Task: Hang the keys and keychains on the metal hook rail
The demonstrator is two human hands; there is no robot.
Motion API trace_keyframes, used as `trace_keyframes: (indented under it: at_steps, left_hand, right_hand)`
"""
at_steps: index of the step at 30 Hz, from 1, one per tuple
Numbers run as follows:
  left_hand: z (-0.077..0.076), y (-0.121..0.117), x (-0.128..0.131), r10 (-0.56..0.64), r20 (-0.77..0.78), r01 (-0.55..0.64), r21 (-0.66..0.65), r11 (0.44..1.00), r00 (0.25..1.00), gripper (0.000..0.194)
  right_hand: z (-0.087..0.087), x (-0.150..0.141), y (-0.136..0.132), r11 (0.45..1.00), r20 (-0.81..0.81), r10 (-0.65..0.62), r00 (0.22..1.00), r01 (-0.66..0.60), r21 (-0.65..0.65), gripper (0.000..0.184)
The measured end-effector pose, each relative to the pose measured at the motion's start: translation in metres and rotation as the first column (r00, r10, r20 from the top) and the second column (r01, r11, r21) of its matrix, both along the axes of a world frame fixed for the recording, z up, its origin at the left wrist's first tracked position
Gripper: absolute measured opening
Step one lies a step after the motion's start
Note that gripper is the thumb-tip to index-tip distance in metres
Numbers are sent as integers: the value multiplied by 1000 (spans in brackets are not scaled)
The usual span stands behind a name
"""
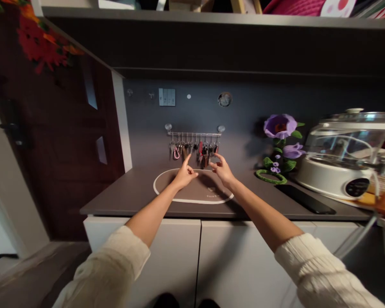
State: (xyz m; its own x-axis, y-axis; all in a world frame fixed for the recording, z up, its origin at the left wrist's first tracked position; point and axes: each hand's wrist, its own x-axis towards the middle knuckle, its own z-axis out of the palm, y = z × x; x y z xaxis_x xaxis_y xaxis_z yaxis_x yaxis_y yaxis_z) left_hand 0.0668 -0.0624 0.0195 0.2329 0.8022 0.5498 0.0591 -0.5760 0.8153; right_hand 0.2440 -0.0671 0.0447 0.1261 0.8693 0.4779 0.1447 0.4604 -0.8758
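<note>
Both my hands reach out over an oval brown mat (167,188) with a white border on the counter. My left hand (184,174) has its index finger stretched up and its thumb apart, holding nothing. My right hand (223,170) also shows spread fingers with nothing between them, its index finger near the right end of the hanging keys. On the wall behind them, a clear hook rail (195,134) carries several keys and key rings. Among these are a pink carabiner (176,153) on the left and a red key fob (200,148) near the middle.
Right of the mat stand purple crocheted flowers (280,126), a black phone (304,199) and a white appliance with a clear top (332,171). A shelf (211,20) overhangs the counter. Wall switches (167,97) sit above the rail; a dark red door (67,141) is at left.
</note>
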Motion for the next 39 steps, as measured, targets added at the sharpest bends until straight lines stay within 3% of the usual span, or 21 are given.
trace_keyframes:
  at_steps: [3, 6, 13, 18, 25, 30, 33, 39]
  left_hand:
    - [5, -16, -14, -44, -43, 47, 65, 997, 998, 99]
    - [2, -26, -29, -29, -115, 42, 117, 992, 993, 101]
    - [-15, -42, -52, 34, -233, 3, 160, 987, 972, 102]
    - [-19, -49, -55, 53, -244, -24, 119, 993, 968, 98]
    - [-20, -48, -54, 50, -207, -29, 100, 995, 977, 94]
    - [-24, -40, -56, 104, -131, -104, 9, 995, 986, 96]
    - [-22, -26, -60, 203, -149, -212, -52, 976, 968, 94]
    - [4, 25, -69, 412, -156, -427, -72, 901, 898, 89]
  right_hand:
    - [-10, -8, -19, 987, 88, 102, 991, -112, 114, 80]
    - [-20, -11, -32, 967, 199, 154, 968, -189, 171, 90]
    - [-37, -14, -46, 958, 373, 132, 918, -214, 189, 87]
    - [-34, -18, -51, 981, 319, 108, 942, -153, 120, 89]
    - [-36, -15, -52, 980, 318, 87, 944, -138, 142, 87]
    - [-39, -11, -43, 984, 315, 66, 947, -114, 136, 85]
    - [-33, -4, -31, 992, 295, 69, 953, -97, 82, 88]
    - [-4, 23, 16, 990, 195, -143, 970, 140, 29, 90]
